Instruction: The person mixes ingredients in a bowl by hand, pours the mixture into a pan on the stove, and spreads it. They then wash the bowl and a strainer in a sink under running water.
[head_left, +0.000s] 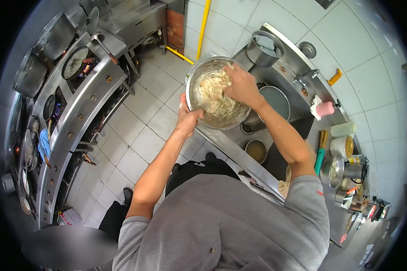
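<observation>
Metal bowl, round, rim up toward me, at the front edge of the sink; can't tell if it rests on the edge or hangs in my grip. Pale shredded mix inside, smears up the wall. Left hand closed on the near-left rim, thumb over the lip, fingers outside. Right hand down in the mix, fingers curled, fairly narrow; tips buried, can't tell if they pinch a clump.

Handling, my guess: bowl stiff, moderate weight with the load, smooth wall, slippery where wet or smeared. Best hold is the rolled rim, thumb in, fingers under; 1 hand steadies, 2 hands at opposite sides for lifting. Mix looks soft, damp, sticky, clumpy; strands tear if squeezed hard. Take it from below with loose, cupped fingers. Pushing at the far wall could tip the bowl against my 1-sided hold.
</observation>
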Available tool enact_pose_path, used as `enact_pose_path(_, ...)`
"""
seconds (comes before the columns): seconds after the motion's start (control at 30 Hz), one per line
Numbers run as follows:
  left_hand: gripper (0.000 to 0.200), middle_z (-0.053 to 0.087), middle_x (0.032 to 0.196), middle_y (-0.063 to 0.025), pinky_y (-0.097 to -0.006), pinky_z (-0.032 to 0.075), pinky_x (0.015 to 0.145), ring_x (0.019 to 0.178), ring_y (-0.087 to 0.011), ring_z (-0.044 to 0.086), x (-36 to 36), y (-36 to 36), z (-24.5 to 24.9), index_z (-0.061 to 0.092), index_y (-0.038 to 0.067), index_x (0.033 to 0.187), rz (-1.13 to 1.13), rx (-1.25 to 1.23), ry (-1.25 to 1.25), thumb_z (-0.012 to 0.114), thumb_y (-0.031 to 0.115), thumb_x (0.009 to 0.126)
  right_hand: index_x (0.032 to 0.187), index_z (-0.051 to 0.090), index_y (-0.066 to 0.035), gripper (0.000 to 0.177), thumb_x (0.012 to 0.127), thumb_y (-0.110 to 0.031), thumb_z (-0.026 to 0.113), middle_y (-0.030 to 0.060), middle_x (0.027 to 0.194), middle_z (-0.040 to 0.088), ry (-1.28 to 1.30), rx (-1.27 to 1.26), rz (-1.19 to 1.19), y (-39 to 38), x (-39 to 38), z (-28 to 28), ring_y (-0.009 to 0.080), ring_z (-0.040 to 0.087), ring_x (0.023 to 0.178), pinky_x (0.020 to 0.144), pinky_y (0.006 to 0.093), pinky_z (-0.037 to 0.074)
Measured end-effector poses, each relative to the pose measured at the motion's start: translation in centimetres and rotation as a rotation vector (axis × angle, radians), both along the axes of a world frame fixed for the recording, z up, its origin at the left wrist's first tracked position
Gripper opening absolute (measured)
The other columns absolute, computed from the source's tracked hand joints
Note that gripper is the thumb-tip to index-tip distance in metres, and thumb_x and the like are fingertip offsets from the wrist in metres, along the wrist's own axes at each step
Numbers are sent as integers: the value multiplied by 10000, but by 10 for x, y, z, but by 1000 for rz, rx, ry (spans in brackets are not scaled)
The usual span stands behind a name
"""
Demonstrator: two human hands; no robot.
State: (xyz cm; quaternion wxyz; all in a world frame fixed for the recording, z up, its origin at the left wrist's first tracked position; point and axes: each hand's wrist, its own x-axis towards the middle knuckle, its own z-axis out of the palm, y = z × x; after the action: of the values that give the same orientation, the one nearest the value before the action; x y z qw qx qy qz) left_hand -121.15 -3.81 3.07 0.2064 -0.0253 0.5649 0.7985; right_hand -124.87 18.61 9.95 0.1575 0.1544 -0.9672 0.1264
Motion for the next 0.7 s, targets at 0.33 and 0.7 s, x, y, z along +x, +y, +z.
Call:
enact_pose_path(0.33,748,501,1160,-97,-302,516,666,933,-188,585,4,38,-11,388,144,1358,204,148,211,565,-146,692,1422,416,58,796,752,-174,778,239,1290,597,-49,-539,-200,-3,28,-42,366,595,1206,1037,387,473)
enact_pose_path(0.7,784,547,1031,-63,-283,469,576,808,-145,582,20,47,-28,362,158,1394,-63,-85,102,617,-121,707,1257,561,25,450,840,-69,700,146,1094,682,-407,-1758,-444,-22,35,-81,256,693,974,810,380,587)
